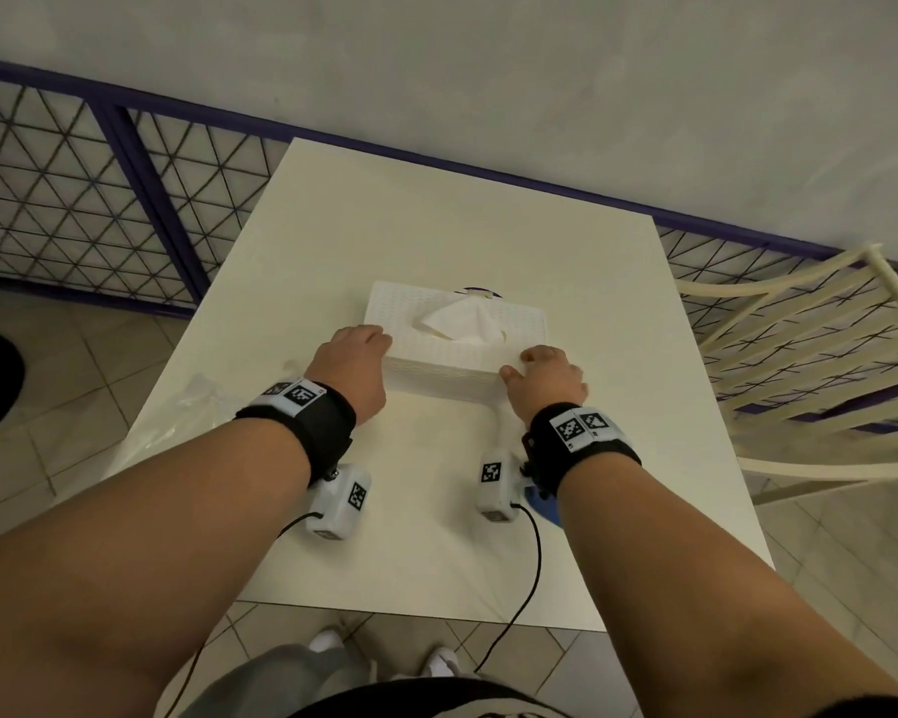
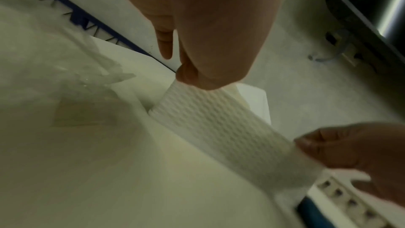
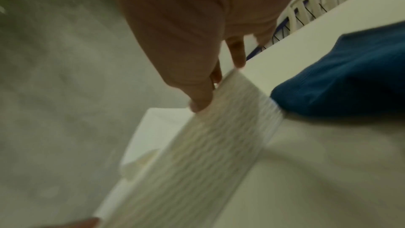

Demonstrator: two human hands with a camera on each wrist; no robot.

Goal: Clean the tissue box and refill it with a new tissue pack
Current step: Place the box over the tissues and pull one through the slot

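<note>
A white tissue box [image 1: 514, 316] with a woven texture stands in the middle of the white table [image 1: 436, 225], a tissue [image 1: 462, 323] sticking up from its top slot. My left hand [image 1: 361, 344] grips the box's near left corner, its fingers curled over the top edge. At the near right corner my right hand [image 1: 540, 367] holds on in the same way, thumb on the front wall. In the left wrist view the box's front wall [image 2: 219, 127] spans between the left hand [image 2: 197, 58] and the right hand [image 2: 361, 145]. The right wrist view is blurred, with fingers [image 3: 201, 100] on the box [image 3: 208, 145].
A crumpled clear plastic wrapper [image 1: 198, 401] lies on the table's left side. A blue cloth [image 3: 350, 75] lies near the right wrist. A small dark object [image 1: 475, 291] peeks out behind the box. A cream chair [image 1: 799, 355] stands at the right, a wire fence [image 1: 73, 199] behind.
</note>
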